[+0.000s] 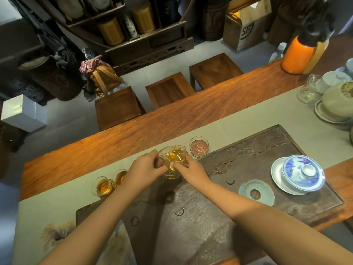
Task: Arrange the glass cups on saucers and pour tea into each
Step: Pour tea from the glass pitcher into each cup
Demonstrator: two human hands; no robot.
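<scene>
Both hands, left hand point(147, 167) and right hand point(191, 169), grip a round clear glass pitcher point(174, 159) of amber tea above the carved dark tray's point(248, 150) edge, between 2 filled glass cups point(104, 187) and 1 empty cup point(199, 148).

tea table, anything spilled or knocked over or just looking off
Nothing stands out. No spill shows on the runner or the carved tea tray. The two filled glass cups at left and the cup at right stand upright, and both hands hold the glass pitcher of tea.
</scene>
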